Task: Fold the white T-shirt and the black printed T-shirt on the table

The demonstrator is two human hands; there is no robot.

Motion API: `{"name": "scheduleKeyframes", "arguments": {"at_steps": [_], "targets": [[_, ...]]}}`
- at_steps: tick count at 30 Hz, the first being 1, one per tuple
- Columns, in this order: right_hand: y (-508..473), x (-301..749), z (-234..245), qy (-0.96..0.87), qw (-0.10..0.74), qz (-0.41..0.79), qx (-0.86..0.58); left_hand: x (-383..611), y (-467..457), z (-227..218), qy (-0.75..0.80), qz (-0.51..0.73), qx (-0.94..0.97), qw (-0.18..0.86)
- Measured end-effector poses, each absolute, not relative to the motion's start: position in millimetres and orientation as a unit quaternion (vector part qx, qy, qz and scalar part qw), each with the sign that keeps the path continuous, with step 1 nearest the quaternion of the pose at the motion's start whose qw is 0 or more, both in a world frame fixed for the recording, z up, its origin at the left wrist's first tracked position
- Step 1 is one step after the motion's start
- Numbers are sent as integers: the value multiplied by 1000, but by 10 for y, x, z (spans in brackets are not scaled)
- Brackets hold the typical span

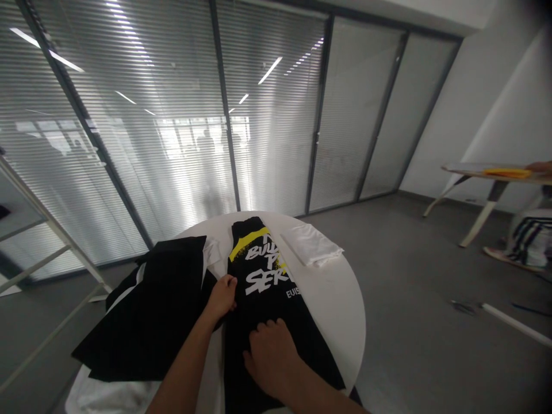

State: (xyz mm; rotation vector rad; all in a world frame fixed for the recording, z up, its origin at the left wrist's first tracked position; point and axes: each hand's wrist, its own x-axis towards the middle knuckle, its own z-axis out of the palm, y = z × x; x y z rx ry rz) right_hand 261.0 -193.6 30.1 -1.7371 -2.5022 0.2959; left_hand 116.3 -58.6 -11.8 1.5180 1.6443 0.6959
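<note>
A black T-shirt [263, 270] with white and yellow lettering lies folded lengthwise on a round white table [340, 299]. My left hand [223, 296] rests at the shirt's left edge, fingers curled over the fold. My right hand [271, 356] lies on the shirt's lower part, knuckles up and fingers bent, pressing the cloth. Neither hand lifts anything clear of the table.
Black garments [150, 310] are piled on the table's left side over white cloth [107, 397]. A folded white garment [311, 244] lies at the far right of the table. A metal rack [47, 247] stands left. Another table [487, 172] and a seated person's leg [528, 241] are far right.
</note>
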Motion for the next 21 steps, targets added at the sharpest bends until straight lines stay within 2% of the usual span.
{"name": "scheduleKeyframes", "arguments": {"at_steps": [3,8,13,21], "targets": [[-1917,2588,270,-806,43,78,-586,1164,-582,-136,648,279,600,379],[-1928,2570,308,-832,-22,126,-540,1163,-558,-176,645,264,611,375],[-1954,2531,336,-811,0,100,-576,1165,-544,-200,642,245,637,348],[-1937,2521,339,-828,-42,125,-545,1172,-581,-102,636,286,565,442]]}}
